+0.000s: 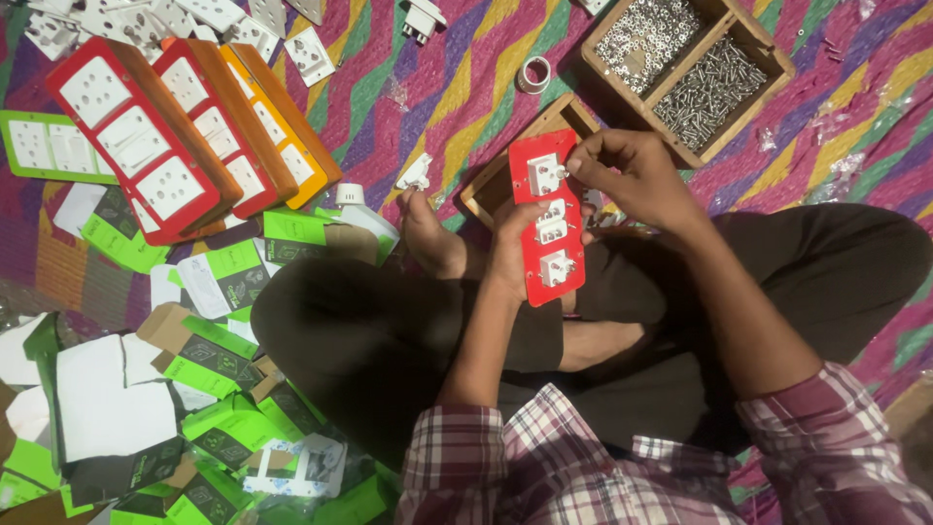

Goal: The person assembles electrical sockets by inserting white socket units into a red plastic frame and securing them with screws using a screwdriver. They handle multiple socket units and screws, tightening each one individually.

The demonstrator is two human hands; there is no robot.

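The person sits cross-legged on a striped woven mat [466, 87], holding a red plate [549, 219] upright over the lap, just in front of a bare foot [432, 238]. The left hand [510, 248] grips the plate along its left edge, fingers closed around it from behind, thumb on the front. The plate carries 3 white socket parts [551, 226] in a column. The right hand [627, 175] is at the top right corner of the plate, its fingers [583, 163] pinched shut on something small at the uppermost socket part; what they pinch is too small to tell. Behind the plate lies a small empty wooden frame [486, 185] on the mat. Farther off, at the upper right, a wooden box [695, 73] with 2 compartments holds small metal nuts in 1 and screws in the other. A roll of tape [534, 74] lies near it. At the upper left, several finished boards [185, 126] with red and orange faces lean against each other, with loose white sockets [146, 19] beyond them. Green and white cardboard packets [209, 365] are scattered at the left.
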